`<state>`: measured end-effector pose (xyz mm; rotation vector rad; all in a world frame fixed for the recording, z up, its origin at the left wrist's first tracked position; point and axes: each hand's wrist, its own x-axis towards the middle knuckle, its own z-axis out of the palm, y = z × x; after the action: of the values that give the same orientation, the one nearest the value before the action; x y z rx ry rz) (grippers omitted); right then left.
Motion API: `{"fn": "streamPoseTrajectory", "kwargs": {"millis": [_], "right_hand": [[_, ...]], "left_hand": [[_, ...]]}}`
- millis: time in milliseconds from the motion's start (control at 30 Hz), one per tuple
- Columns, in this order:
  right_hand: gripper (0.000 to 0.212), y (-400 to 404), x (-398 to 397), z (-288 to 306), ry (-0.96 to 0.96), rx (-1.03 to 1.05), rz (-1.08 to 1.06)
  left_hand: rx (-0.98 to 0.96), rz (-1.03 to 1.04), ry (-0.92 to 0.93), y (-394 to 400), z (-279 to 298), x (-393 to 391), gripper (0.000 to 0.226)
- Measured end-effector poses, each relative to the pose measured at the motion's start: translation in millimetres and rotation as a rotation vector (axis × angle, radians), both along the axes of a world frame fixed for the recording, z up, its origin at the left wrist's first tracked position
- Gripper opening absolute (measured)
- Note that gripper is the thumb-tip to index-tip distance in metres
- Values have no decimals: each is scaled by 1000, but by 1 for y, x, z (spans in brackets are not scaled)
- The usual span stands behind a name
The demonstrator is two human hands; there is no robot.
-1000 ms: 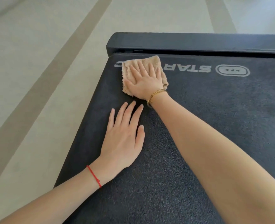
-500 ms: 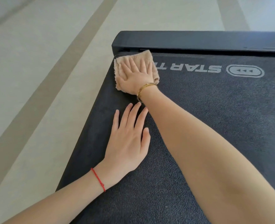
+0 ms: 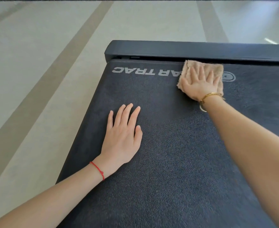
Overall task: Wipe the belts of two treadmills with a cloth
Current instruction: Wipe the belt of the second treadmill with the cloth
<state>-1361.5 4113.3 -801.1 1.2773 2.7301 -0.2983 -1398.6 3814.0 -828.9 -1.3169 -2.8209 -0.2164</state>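
Your right hand (image 3: 199, 84), flat on the cloth (image 3: 202, 69), had the black end cover (image 3: 201, 50) just beyond its fingertips, blocking the way forward. Bare belt (image 3: 176, 145) lay open on either side. Your left hand (image 3: 122, 137) lay flat near the left edge.

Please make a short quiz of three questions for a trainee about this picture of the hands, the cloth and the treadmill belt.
1. True or false: the right hand presses the cloth flat with straight fingers.
2. Multiple choice: where does the left hand rest? A) on the cloth; B) flat on the belt, apart from the cloth; C) on the floor.
3. Fill in: the cloth lies at the far end of the belt, next to the black ____ of the treadmill.

Key: 1 true; 2 B; 3 end cover.
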Motion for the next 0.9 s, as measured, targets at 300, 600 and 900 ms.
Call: {"fn": "streamPoseTrajectory", "kwargs": {"millis": [300,600,900], "right_hand": [[67,-69,49,-16,99,62,200],[67,-108,98,-11,94,14,9],[66,-129,188,-12,65,25,-56]], "left_hand": [[33,-22,-6,-5,-2,-3,60],[48,-18,5,-2,-2,-1,58],[79,-37,-20,-5,-3,-3,57]]}}
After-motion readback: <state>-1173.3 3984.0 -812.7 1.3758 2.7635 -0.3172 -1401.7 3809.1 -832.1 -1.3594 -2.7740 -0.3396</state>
